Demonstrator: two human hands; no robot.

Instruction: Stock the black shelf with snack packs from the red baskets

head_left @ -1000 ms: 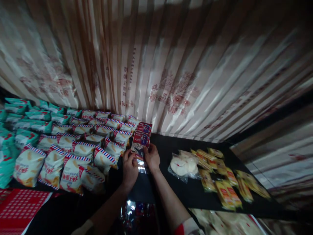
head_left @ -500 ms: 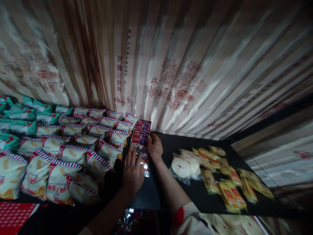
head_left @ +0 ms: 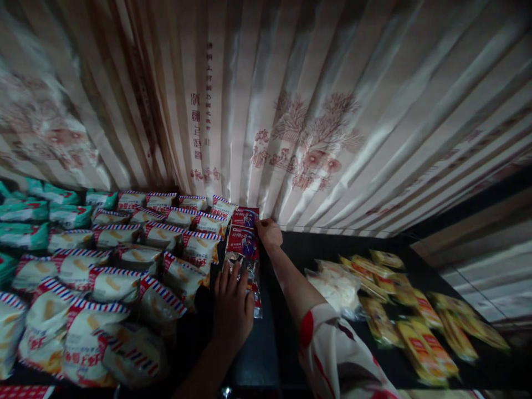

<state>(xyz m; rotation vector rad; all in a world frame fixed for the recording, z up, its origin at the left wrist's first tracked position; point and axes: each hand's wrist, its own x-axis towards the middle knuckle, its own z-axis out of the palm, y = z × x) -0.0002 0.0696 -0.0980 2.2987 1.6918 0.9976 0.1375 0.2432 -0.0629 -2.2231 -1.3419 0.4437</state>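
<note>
Dark red and purple snack packets [head_left: 243, 242] lie in a column on the black tabletop, the farthest touching the foot of the curtain. Below them, towards me, is a shiny silver packet part [head_left: 252, 270]. My left hand [head_left: 233, 302] rests on this shiny part with its fingers stretched out and holds nothing. At the right edge of the far packets, my right hand [head_left: 270, 234] is closed, thumb and fingertips pinching the packet's side. What lies under the left palm is hidden.
Rows of white snack bags [head_left: 110, 284] with striped tops fill the left side, with green bags [head_left: 25, 235] beyond. To the right lie clear bags of pale rounds [head_left: 336, 285] and several yellow packs [head_left: 428, 349]. A pleated printed curtain [head_left: 307, 66] closes off the back.
My right hand has slid a little farther along the packets' right edge, its fingers now more closed. The left hand stays on the shiny part. The camera view has shifted.
</note>
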